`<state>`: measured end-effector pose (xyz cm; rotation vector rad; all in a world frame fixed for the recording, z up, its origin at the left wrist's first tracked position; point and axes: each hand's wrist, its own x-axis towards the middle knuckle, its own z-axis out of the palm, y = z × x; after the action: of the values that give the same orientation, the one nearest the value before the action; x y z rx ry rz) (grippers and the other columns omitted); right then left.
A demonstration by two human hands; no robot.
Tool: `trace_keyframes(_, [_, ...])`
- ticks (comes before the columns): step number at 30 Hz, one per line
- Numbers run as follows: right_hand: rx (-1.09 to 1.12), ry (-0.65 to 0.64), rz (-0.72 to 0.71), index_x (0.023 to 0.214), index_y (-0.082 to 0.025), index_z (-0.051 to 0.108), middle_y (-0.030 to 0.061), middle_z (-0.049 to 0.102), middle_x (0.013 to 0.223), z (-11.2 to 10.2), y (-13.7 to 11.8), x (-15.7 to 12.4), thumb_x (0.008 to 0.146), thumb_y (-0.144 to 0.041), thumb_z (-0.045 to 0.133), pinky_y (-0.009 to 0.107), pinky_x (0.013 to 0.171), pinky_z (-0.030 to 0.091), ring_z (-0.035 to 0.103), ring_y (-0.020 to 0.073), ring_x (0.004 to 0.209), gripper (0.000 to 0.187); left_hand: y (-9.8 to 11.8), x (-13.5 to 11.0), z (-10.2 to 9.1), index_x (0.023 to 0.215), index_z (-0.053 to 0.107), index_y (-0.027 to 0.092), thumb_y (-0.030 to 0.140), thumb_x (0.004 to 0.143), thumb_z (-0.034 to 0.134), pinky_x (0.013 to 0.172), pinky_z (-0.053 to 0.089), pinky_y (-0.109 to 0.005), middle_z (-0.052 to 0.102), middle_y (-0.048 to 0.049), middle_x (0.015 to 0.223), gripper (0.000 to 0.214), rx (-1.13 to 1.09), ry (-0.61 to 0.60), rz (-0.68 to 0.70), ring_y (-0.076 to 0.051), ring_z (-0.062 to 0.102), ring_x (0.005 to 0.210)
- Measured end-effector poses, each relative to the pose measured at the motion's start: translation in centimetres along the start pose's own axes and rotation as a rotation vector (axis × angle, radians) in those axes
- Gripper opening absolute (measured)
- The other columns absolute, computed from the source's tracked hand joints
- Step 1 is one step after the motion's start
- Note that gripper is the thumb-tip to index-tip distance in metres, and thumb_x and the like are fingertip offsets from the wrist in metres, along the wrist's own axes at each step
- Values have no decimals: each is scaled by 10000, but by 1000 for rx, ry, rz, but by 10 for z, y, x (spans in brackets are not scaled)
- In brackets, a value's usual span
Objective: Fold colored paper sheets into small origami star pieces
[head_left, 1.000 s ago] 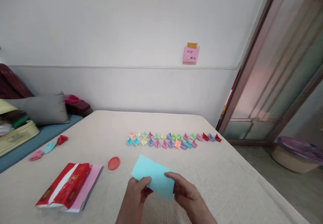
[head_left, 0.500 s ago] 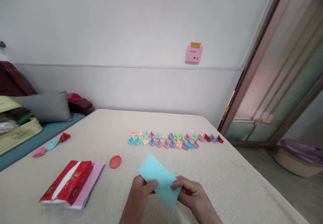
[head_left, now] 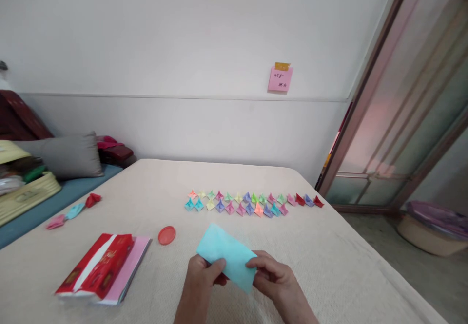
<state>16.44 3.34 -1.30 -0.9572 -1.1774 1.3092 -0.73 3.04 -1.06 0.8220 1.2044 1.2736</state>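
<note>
A light blue sheet of paper (head_left: 228,256) is held tilted above the cloth-covered table, near its front middle. My left hand (head_left: 204,273) pinches its lower left edge, with the thumb on top. At the right end, my right hand (head_left: 272,277) grips the paper between thumb and fingers. Some of the fingertips are hidden behind the sheet. Beyond the paper, small folded paper pieces (head_left: 240,209) in many colours stand in two rows.
To the left lie a red tissue pack (head_left: 98,265) on pink paper sheets (head_left: 129,265) and a round red lid (head_left: 167,235). Three folded papers (head_left: 75,210) sit at the table's left edge. A pink note (head_left: 280,79) is taped to the wall.
The blue paper has shifted slightly left and turned a little in my hands, its lower right end now higher. Both hands keep hold of it.
</note>
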Motion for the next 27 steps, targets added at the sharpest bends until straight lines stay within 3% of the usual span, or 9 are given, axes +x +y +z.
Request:
trace_keyframes(5, [3,-2,7,621,-215,747,37,635,738,5,7,0,575,-205,726,255,520,371,526,167,606,52,-1,-2,1,567,611,134,321,644,733,495,424,-255,589,5,481,237,-15,-47,-2,-131,524,460])
trace_keyframes(12, [-14,95,-36,578,-203,737,67,694,833,6,-1,2,594,-348,757,305,712,421,587,243,802,148,8,-8,6,684,709,87,281,702,674,557,438,-272,702,-90,582,198,73,-123,2,-166,592,539])
trace_keyframes(14, [-36,124,-3,532,-189,698,47,677,719,4,-2,2,606,-363,752,277,631,395,553,198,687,197,10,-10,8,695,725,86,263,701,667,558,435,-274,703,-90,580,186,86,-159,4,-171,597,542])
trace_keyframes(18, [-126,204,77,486,-184,606,-36,502,427,1,-2,1,618,-398,735,243,493,287,393,123,468,282,13,-15,11,699,741,85,307,715,671,566,435,-276,698,-92,588,233,96,-213,4,-178,602,556])
trace_keyframes(27, [-271,263,62,505,-204,506,-54,465,416,1,-1,1,672,-342,665,246,482,275,375,121,458,269,9,-13,11,733,721,90,412,758,641,573,447,-261,708,-101,663,333,72,-243,-19,-176,620,604])
